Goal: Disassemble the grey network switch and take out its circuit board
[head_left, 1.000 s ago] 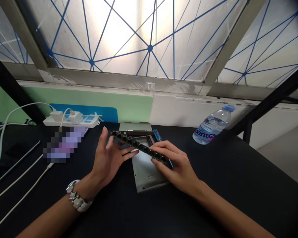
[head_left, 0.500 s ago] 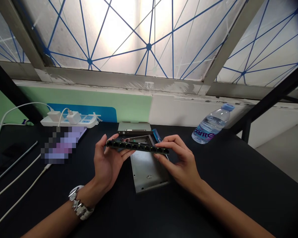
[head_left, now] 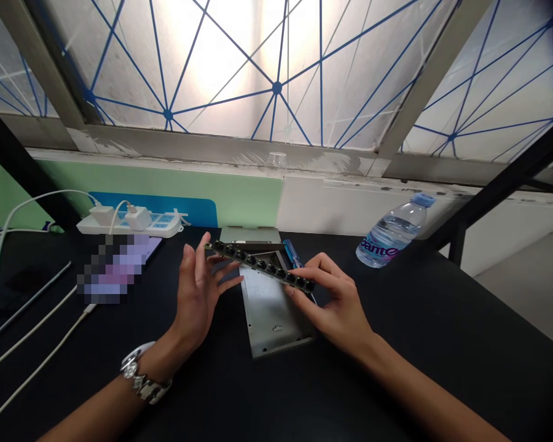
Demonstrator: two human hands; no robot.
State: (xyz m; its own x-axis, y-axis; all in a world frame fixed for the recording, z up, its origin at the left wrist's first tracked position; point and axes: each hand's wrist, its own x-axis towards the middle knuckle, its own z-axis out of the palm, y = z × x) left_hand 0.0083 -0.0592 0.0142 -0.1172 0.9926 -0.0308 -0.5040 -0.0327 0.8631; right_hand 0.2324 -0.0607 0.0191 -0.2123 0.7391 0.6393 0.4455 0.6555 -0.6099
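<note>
My right hand (head_left: 329, 291) pinches the right end of a circuit board (head_left: 260, 266) with a row of black network ports along its edge. The board is tilted, its left end higher than its right. Beside that left end is my left hand (head_left: 200, 291), open, fingers spread and partly behind the board; whether a fingertip touches it I cannot tell. Below the board lies a grey metal case part (head_left: 276, 328) on the black table. Behind it rests another flat metal panel (head_left: 249, 235), and a blue-handled tool (head_left: 292, 253) lies just beyond my right fingers.
On the right a water bottle (head_left: 394, 230) leans over near the wall. A white power strip (head_left: 161, 226) with plugged-in chargers stands at the back left, and a phone (head_left: 120, 270) with a white cable lies before it. Black frame bars (head_left: 498, 190) slant at the sides.
The board has tipped from nearly level, its left end rising. My left hand has loosened from under it and spread its fingers, while my right hand keeps its grip.
</note>
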